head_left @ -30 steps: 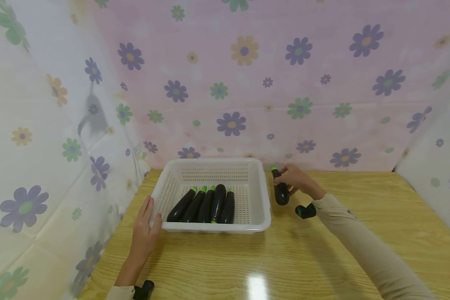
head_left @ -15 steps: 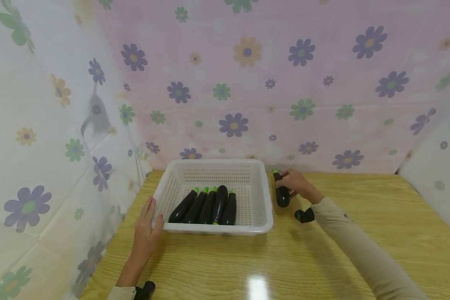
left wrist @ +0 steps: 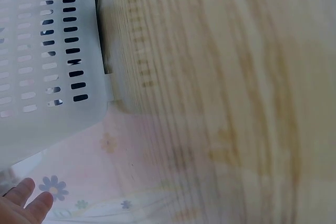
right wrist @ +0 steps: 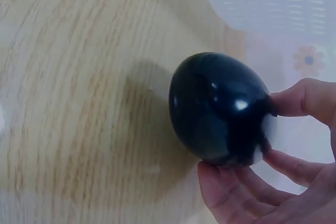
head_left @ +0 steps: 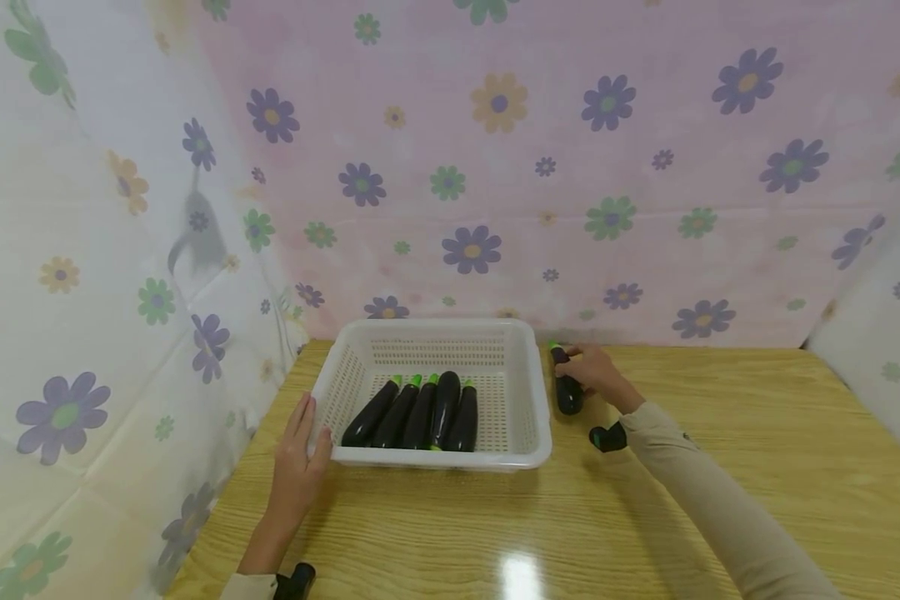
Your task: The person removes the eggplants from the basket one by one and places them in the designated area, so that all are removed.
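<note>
While your right hand (head_left: 596,375) is pinching one eggplant (head_left: 568,396) with the thumb on one side and the fingers on the other, your left hand (head_left: 296,467) is resting, fingers straight and thumb spread apart, at the left wall of the white basket (head_left: 435,458). You are holding this eggplant outside the basket, just beside its right wall, so your right hand is being the nearer one; the whole width of the basket is separating your left hand from it. Its long axis is running away from you: the green stem end is pointing to the floral cloth (head_left: 390,50) behind, slightly to the left, and the rounded end is facing you. In the right wrist view, a shadow is falling on the wooden table (head_left: 420,525) beside it, but I cannot tell whether it is touching the wood. Inside the basket, five more eggplants (head_left: 420,414) are lying side by side; four are pointing their stems away from you, one toward you. In my judgement, the coming move is depending on this: the right wall is standing between your pinched eggplant and that row.
</note>
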